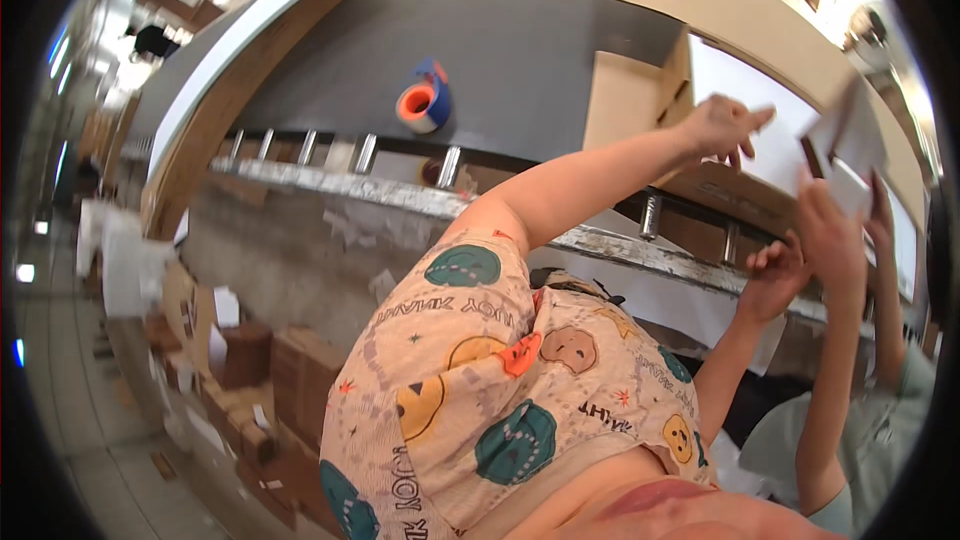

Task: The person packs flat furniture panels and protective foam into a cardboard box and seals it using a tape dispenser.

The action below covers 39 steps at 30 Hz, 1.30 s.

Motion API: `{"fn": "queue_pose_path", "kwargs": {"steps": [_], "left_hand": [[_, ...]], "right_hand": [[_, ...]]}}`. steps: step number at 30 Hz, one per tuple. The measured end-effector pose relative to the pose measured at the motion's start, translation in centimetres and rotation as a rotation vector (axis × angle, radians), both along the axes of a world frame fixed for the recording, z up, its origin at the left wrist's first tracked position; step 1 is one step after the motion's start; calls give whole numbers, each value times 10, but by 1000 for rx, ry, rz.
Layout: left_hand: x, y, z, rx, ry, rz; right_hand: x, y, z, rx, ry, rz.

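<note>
Left hand point(724, 127) and right hand point(776, 276), both half-open, appear empty near the cardboard carton point(738, 194): probably light, stiff, best gripped by opposite walls.

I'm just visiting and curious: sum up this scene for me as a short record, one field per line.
Left hand: fingers partly extended, nothing seen in it, near brown cardboard and a white surface
Right hand: fingers half-curled, nothing seen in it
Nearby person: hand raised beside a blurred white-and-brown piece
Work surface: dark top, with metal rollers along its near edge
On it: blue-and-orange roll, apart from both hands
Lower left: brown cartons
</note>
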<state>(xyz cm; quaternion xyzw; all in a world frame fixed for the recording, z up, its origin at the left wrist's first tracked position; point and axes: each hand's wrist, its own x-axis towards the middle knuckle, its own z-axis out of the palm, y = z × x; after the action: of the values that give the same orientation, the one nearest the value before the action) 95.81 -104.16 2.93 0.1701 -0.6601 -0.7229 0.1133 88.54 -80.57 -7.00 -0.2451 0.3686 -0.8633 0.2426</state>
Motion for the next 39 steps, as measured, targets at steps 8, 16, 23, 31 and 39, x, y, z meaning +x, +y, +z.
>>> {"fn": "queue_pose_path", "kwargs": {"steps": [8,16,23,31,39], "left_hand": [[203,-32,-127,-164,-334,670],[405,-24,-173,3,-565,1155],[478,-109,-218,-351,-447,768],[631,-143,-226,-464,-500,588],[738,-120,-225,-379,-814,841]], "right_hand": [[108,-9,-84,917,138,167],[161,-92,-107,858,765,401],[237,-233,-84,887,442,155],[371,-337,-85,901,439,137],[341,-412,-77,835,551,-28]]}}
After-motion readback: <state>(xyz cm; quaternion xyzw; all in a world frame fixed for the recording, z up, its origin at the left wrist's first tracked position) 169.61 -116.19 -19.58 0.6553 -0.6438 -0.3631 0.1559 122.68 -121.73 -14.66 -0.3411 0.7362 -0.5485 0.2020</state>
